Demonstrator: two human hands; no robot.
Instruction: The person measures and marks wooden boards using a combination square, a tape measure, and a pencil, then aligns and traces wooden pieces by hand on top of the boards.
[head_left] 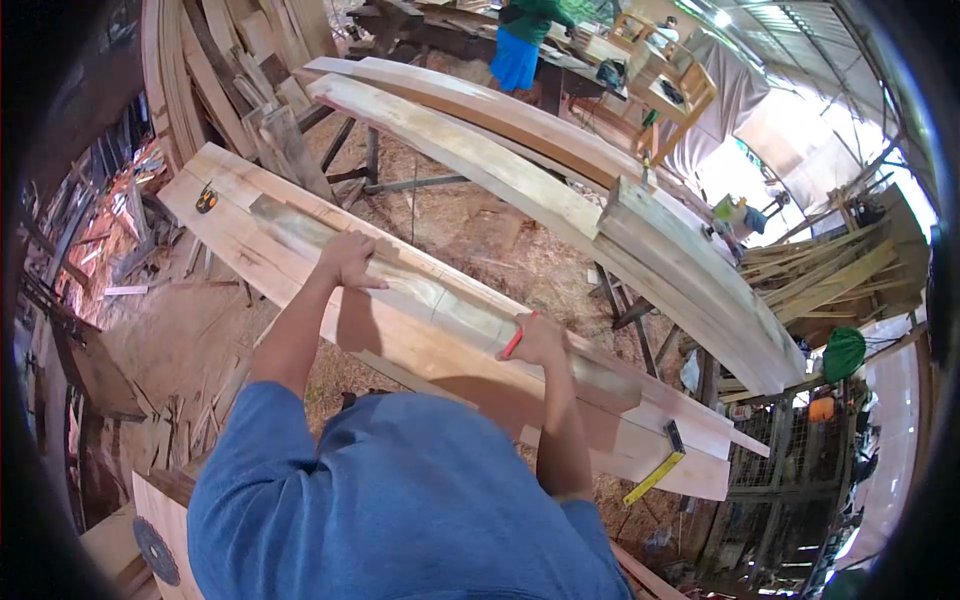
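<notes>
A long wooden beam (440,300) lies on top of wide wooden planks (270,262) in front of me. My left hand (347,260) grips the beam's upper surface, its fingers bent toward the far edge and its thumb along the face. Farther right, my right hand (541,341) is closed around a slim red pencil (513,343) and rests on the same beam. Thin dark lines cross the beam between the hands. A yellow-bladed try square (655,475) with a dark handle lies near the planks' right end. Toward the left end sits a yellow-and-black tape measure (206,200).
Large curved timbers (480,150) rest on supports beyond the planks, with a thick block (640,220) at their right part. Boards lean at upper left (215,70). A person in green (527,30) stands at a far bench. A circular saw blade (157,550) is at lower left.
</notes>
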